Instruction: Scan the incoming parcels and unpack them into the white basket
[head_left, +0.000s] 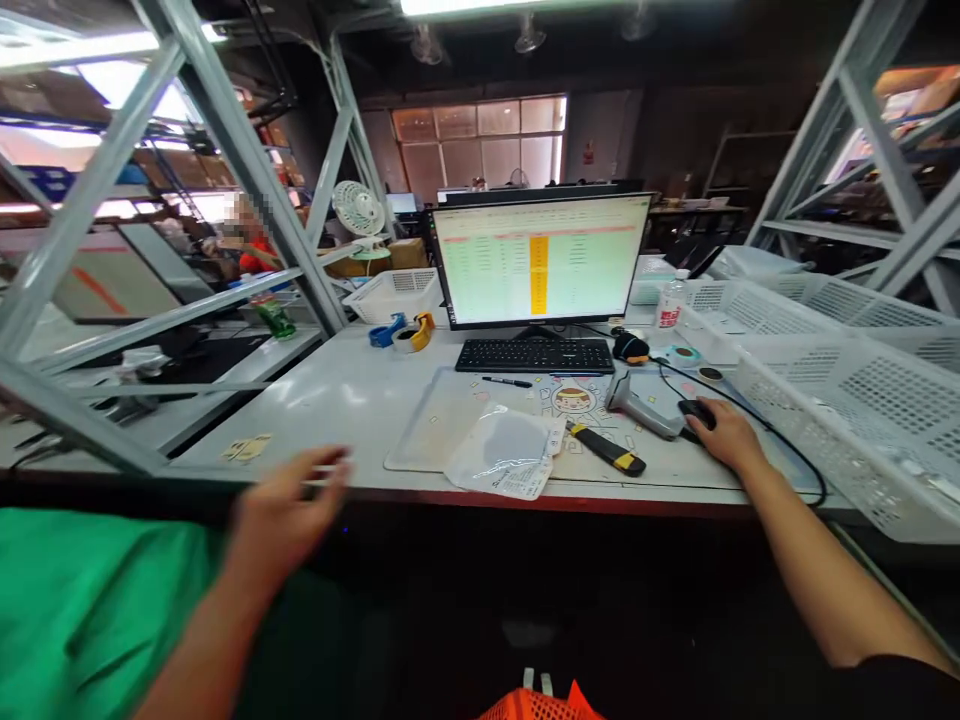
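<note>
My right hand (pixel 731 435) rests over a black computer mouse (pixel 697 412) at the right of the desk, fingers wrapped on it. Blurred by motion, my left hand (pixel 289 505) hangs at the desk's front edge, its fingers loosely bent and apart. A pale gap shows between them, and I make out no object there. Between my hands lies a clear plastic bag (pixel 506 450) with a printed label. Beside it are a black and yellow utility knife (pixel 606 448) and a grey barcode scanner (pixel 645 405).
A monitor (pixel 544 265) showing a table stands behind a black keyboard (pixel 536 355). Tape dispensers (pixel 405 332) and a marker (pixel 507 382) lie nearby. White baskets (pixel 855 400) line the right, near a bottle (pixel 671 298). Green cloth (pixel 97 600) is lower left. Another person (pixel 257 250) is beyond the metal frame (pixel 232 150).
</note>
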